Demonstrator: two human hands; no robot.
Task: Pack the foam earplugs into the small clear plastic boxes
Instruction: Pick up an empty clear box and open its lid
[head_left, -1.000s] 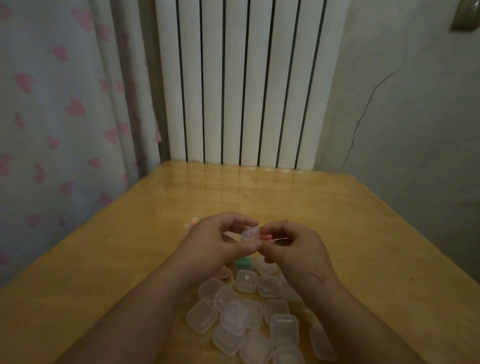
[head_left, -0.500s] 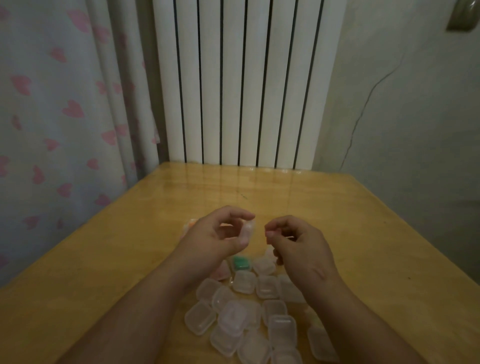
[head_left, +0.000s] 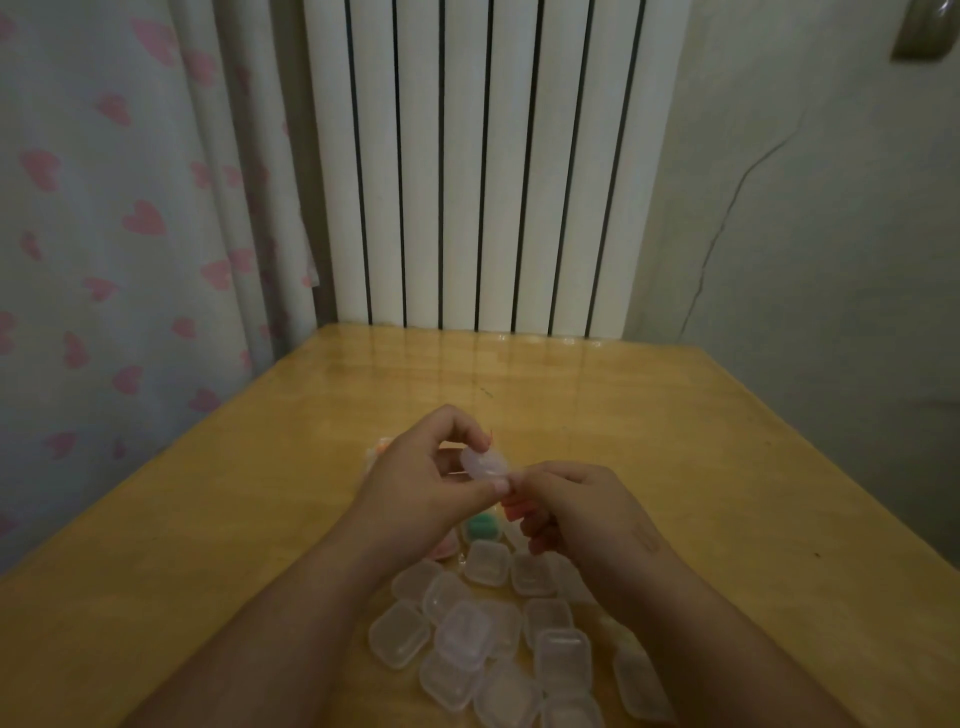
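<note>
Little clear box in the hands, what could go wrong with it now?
The left hand pinches the small clear box above the table, so it might slip and vanish among the pile of boxes below. The right hand touches its edge; a hard nudge could pop it loose.

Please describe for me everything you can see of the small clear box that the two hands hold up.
The small clear box is translucent plastic, whitish with a faint pink tint, and has rounded corners. It is held above the table, beyond the pile of similar boxes. The left hand grips it, forefinger curled over the top and thumb beneath; the right hand pinches its right edge. Whether its lid is open, and what is inside, I cannot tell.
</note>
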